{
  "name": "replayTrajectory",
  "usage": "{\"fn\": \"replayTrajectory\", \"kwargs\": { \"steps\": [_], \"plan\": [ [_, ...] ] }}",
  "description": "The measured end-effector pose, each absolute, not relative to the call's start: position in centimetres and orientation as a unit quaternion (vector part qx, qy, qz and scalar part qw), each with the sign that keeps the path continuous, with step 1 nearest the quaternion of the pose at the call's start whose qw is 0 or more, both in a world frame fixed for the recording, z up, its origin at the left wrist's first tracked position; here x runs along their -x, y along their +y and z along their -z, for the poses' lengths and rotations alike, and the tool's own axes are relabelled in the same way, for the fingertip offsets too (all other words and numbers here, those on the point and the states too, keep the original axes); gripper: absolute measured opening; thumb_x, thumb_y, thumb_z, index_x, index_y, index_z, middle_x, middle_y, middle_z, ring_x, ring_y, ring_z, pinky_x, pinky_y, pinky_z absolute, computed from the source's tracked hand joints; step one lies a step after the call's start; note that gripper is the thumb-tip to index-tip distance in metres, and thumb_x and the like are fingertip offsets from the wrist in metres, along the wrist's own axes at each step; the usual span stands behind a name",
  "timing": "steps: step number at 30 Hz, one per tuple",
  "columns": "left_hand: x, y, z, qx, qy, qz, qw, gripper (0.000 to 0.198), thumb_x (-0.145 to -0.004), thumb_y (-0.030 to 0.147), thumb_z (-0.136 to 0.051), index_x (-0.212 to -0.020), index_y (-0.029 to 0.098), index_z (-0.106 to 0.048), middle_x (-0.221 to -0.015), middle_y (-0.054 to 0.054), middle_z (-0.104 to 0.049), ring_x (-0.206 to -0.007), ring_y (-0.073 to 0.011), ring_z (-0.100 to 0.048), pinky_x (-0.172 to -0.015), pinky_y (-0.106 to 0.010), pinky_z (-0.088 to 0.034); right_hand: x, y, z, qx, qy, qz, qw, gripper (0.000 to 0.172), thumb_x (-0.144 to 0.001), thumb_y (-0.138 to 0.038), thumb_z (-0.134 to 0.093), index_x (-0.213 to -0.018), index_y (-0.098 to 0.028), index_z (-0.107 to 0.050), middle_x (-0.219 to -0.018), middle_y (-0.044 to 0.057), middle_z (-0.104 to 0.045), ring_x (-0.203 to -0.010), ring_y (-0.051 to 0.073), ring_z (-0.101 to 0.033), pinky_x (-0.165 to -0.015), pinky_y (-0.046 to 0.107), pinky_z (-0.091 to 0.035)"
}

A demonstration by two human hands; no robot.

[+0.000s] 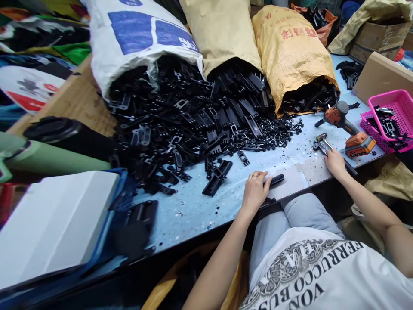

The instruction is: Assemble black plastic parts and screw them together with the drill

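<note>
My left hand [256, 192] is at the table's front edge, its fingers closed on a long black plastic part [276, 180]; one rounded end sticks out to the right. My right hand [334, 163] is closed over the shaft of a hammer [322, 137] lying on the table. The hammer's head points away from me, and its dark grip comes out below the hand. Beside the fingers is another metal piece, too small to make out. Under and between both hands lies a grey cardboard sheet [292, 178].
Loose black parts [193, 125] spill from a white sack [142, 30], a beige sack [222, 34] and a yellow sack [293, 56]. An orange cordless drill [359, 144] stands at right, near a pink basket [371, 101]. A white box lid [61, 219] is at left.
</note>
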State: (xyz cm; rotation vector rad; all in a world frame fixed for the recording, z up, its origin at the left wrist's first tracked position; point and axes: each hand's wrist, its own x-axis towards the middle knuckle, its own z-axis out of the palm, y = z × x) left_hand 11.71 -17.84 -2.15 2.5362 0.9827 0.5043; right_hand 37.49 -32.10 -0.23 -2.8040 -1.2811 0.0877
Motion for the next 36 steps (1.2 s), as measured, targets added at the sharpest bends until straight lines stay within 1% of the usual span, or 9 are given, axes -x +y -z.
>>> {"fn": "replayTrajectory", "kwargs": {
  "steps": [4,8,12,14,17,20,25,30,36],
  "plan": [
    [-11.7,-18.3,2.4,-0.912,0.323,-0.165,0.192,0.032,-0.087,0.036,-0.046,-0.107,0.016,-0.061,-0.1,-0.012,-0.061,-0.098,-0.0255,-0.055,-0.09,-0.04,-0.044,-37.6,-31.9,0.4,0.858,-0.51,-0.053,0.037,0.034,-0.094,-0.033,-0.041,-0.118,-0.014,-0.055,-0.102,0.012,-0.056,-0.09,0.021,-0.053,-0.076,0.029,-0.04],
    [-11.5,-18.8,2.4,-0.919,0.305,-0.152,0.2,0.032,-0.086,0.036,-0.048,-0.11,0.018,-0.06,-0.099,-0.011,-0.06,-0.096,-0.025,-0.055,-0.089,-0.039,-0.044,-37.8,-30.7,0.4,0.906,-0.421,-0.032,0.031,0.035,-0.095,-0.03,-0.037,-0.121,-0.011,-0.052,-0.106,0.015,-0.055,-0.093,0.023,-0.053,-0.075,0.03,-0.04],
    [-11.1,-18.9,2.8,-0.928,0.293,-0.127,0.193,0.033,-0.085,0.035,-0.05,-0.114,0.019,-0.057,-0.103,-0.011,-0.06,-0.099,-0.0253,-0.055,-0.089,-0.04,-0.044,-37.2,-29.9,0.4,0.847,-0.527,-0.059,0.043,0.031,-0.094,-0.032,-0.041,-0.116,-0.015,-0.055,-0.104,0.011,-0.056,-0.093,0.02,-0.053,-0.073,0.027,-0.04],
    [-10.9,-18.9,3.0,-0.931,0.291,-0.118,0.186,0.032,-0.086,0.031,-0.049,-0.115,0.019,-0.056,-0.104,-0.012,-0.06,-0.1,-0.0255,-0.055,-0.089,-0.04,-0.044,-37.4,-30.0,0.4,0.854,-0.514,-0.069,0.031,0.028,-0.093,-0.03,-0.042,-0.112,-0.014,-0.057,-0.103,0.012,-0.057,-0.092,0.021,-0.053,-0.073,0.027,-0.04],
    [-10.8,-18.8,3.3,-0.932,0.288,-0.121,0.183,0.031,-0.087,0.026,-0.047,-0.115,0.019,-0.056,-0.104,-0.011,-0.061,-0.1,-0.0252,-0.056,-0.088,-0.039,-0.044,-38.7,-31.2,0.3,0.906,-0.423,-0.017,0.016,0.031,-0.094,-0.029,-0.04,-0.113,-0.011,-0.056,-0.105,0.015,-0.056,-0.094,0.023,-0.053,-0.075,0.029,-0.039],
    [-10.8,-18.7,3.5,-0.933,0.293,-0.12,0.173,0.031,-0.087,0.026,-0.046,-0.116,0.019,-0.056,-0.103,-0.012,-0.062,-0.099,-0.0257,-0.056,-0.088,-0.039,-0.044,-40.0,-33.1,0.4,0.858,-0.513,-0.023,0.011,0.032,-0.094,-0.031,-0.039,-0.117,-0.014,-0.054,-0.104,0.012,-0.056,-0.094,0.021,-0.052,-0.078,0.028,-0.039],
    [-11.1,-18.9,3.6,-0.933,0.299,-0.116,0.165,0.033,-0.087,0.027,-0.046,-0.117,0.017,-0.055,-0.104,-0.013,-0.062,-0.099,-0.0265,-0.055,-0.087,-0.039,-0.043,-40.5,-34.8,0.1,0.89,-0.454,0.015,-0.024,0.03,-0.094,-0.029,-0.04,-0.113,-0.011,-0.054,-0.099,0.013,-0.055,-0.091,0.023,-0.053,-0.075,0.029,-0.038],
    [-11.0,-18.8,3.8,-0.935,0.298,-0.116,0.155,0.033,-0.088,0.028,-0.045,-0.118,0.018,-0.055,-0.105,-0.012,-0.061,-0.101,-0.0259,-0.055,-0.086,-0.037,-0.043,-40.1,-34.6,-0.4,0.878,-0.476,-0.015,-0.042,0.029,-0.095,-0.029,-0.038,-0.117,-0.015,-0.051,-0.105,0.012,-0.052,-0.082,0.02,-0.055,-0.064,0.027,-0.037],
    [-10.9,-18.8,4.0,-0.937,0.291,-0.123,0.149,0.034,-0.089,0.027,-0.043,-0.119,0.016,-0.054,-0.103,-0.012,-0.062,-0.098,-0.0256,-0.056,-0.085,-0.038,-0.044,-40.6,-36.1,0.0,0.868,-0.496,0.001,-0.024,0.029,-0.094,-0.029,-0.041,-0.118,-0.017,-0.051,-0.104,0.01,-0.053,-0.087,0.019,-0.055,-0.064,0.026,-0.038]
  ]
}}
